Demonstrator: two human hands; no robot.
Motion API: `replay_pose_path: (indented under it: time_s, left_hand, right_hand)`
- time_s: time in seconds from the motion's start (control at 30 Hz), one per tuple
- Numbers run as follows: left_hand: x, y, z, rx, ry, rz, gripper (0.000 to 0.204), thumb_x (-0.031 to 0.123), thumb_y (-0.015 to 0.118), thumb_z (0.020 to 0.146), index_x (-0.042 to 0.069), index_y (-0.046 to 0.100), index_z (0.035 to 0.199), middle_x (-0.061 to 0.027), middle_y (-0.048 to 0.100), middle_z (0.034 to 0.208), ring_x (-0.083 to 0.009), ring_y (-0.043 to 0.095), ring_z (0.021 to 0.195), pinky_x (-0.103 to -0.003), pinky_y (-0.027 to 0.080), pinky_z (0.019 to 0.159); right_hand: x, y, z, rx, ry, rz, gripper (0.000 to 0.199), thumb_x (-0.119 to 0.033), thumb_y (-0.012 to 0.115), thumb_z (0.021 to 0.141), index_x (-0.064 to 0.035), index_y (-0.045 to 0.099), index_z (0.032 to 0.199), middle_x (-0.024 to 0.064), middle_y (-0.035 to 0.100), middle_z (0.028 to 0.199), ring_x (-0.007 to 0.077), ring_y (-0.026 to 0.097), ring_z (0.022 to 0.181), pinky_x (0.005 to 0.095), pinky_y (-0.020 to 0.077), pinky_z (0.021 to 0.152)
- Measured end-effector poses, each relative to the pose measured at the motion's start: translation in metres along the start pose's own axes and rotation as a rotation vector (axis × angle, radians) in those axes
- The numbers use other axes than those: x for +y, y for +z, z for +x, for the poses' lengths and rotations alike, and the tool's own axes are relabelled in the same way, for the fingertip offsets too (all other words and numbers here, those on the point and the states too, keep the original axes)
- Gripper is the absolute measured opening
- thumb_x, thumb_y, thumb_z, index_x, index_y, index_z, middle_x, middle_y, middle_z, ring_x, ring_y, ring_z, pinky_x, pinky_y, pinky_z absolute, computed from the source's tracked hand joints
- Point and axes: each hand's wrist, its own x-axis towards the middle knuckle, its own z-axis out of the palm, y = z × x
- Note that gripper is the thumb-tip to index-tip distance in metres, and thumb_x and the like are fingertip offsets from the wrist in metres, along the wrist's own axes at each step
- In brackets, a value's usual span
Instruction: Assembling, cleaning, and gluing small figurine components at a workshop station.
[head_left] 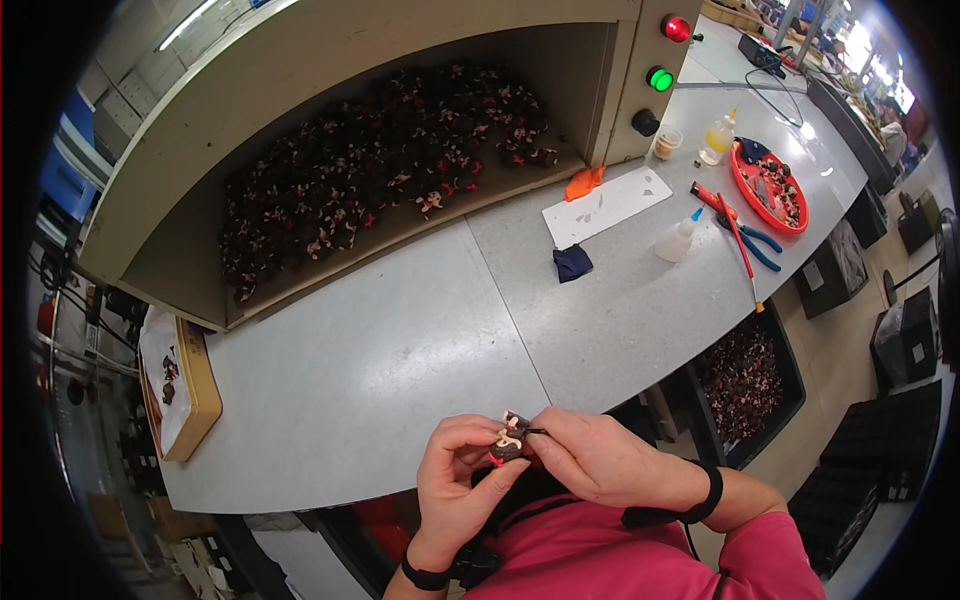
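Just past the table's near edge, my left hand (452,485) is closed around a small figurine (507,446) in dark brown and cream with a touch of red. Thumb and fingers grip it from both sides. My right hand (605,462) is pinched against the figurine's right side. Between its fingertips a thin dark piece (537,431) shows; whether it is part of the figurine or a separate tool I cannot tell.
A box-shaped cabinet (380,55) with many similar figurines (390,150) stands at the back. Right of it lie a white board (608,205), squeeze bottle (676,240), pliers (762,240), brush (737,240) and red tray (745,190). A black bin (795,385) is below right, a yellow tray (205,400) left.
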Motion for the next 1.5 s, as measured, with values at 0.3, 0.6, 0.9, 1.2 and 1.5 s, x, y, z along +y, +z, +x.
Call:
replay_pose_path:
  time_s: [0.3,0.6,0.9,1.2,1.5]
  left_hand:
    - [-0.002,-0.001,-0.001,0.008,0.011,0.027,0.040,-0.009,0.071,0.079,0.003,0.048,0.110,-0.0117,0.051,0.115,-0.0180,0.060,0.103,-0.029,0.053,0.089]
    - [-0.003,0.000,-0.001,0.014,0.009,0.017,0.040,-0.009,0.070,0.079,0.003,0.048,0.109,-0.0121,0.051,0.114,-0.0187,0.060,0.103,-0.030,0.053,0.091]
    - [0.000,0.002,-0.001,0.018,0.006,0.039,0.037,-0.006,0.069,0.082,0.004,0.047,0.110,-0.0102,0.051,0.111,-0.0165,0.058,0.097,-0.029,0.051,0.083]
    - [0.003,0.009,0.004,0.127,-0.041,0.035,0.036,-0.010,0.063,0.083,0.004,0.045,0.111,-0.0103,0.052,0.112,-0.0192,0.059,0.105,-0.031,0.051,0.088]
    - [0.007,0.014,0.010,0.162,-0.186,0.052,0.031,-0.008,0.061,0.086,0.002,0.044,0.111,-0.0112,0.057,0.109,-0.0175,0.062,0.102,-0.028,0.051,0.088]
  right_hand:
    - [0.001,0.003,0.000,0.013,-0.016,-0.006,0.019,-0.017,0.048,0.097,0.0018,0.050,0.096,0.0209,0.058,0.082,0.0398,0.059,0.074,0.0449,0.0474,0.064]
    - [-0.003,0.001,0.000,-0.024,0.013,0.038,0.022,-0.019,0.045,0.099,0.0031,0.048,0.097,0.0224,0.059,0.082,0.0406,0.059,0.074,0.0453,0.0469,0.064]
    - [0.001,-0.008,0.001,-0.173,0.048,0.268,0.025,-0.019,0.040,0.101,0.0036,0.050,0.104,0.0212,0.061,0.087,0.0362,0.063,0.078,0.0411,0.0486,0.069]
    - [-0.011,0.003,-0.012,0.055,0.038,0.042,0.023,-0.007,0.055,0.088,0.0002,0.045,0.107,0.0161,0.060,0.081,0.0347,0.062,0.074,0.0404,0.0485,0.065]
    - [-0.004,0.011,-0.008,0.227,-0.318,-0.266,0.034,-0.003,0.066,0.077,-0.0051,0.044,0.103,0.0102,0.057,0.084,0.0300,0.057,0.066,0.0397,0.0428,0.063]
